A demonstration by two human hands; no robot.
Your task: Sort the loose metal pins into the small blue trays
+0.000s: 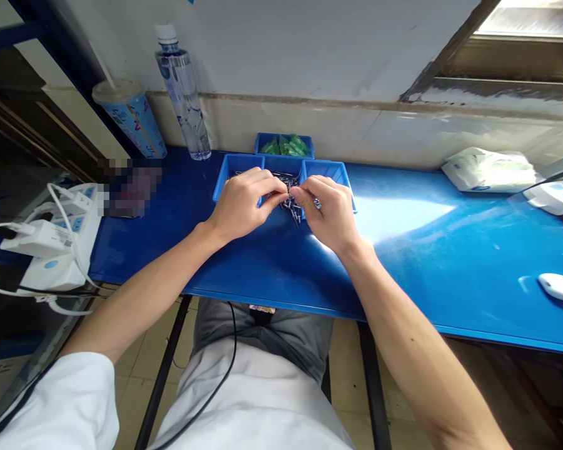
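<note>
Blue tabletop (pixel 272 269); left hand (pixel 246 201), right hand (pixel 329 209), grips pinched on something tiny (pixel 289 195)

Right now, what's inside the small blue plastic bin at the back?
A pile of translucent green pieces. They cover most of the floor of the small blue plastic bin, so anything beneath them can't be seen.

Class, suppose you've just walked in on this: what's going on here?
A person's bare left hand and right hand nearly meet, fingertips pinched, over a loose heap of small, slim metallic pieces among open blue plastic trays on a glossy blue table. Anything between the fingertips is too small to identify. Green items fill a small blue tray behind.
</note>
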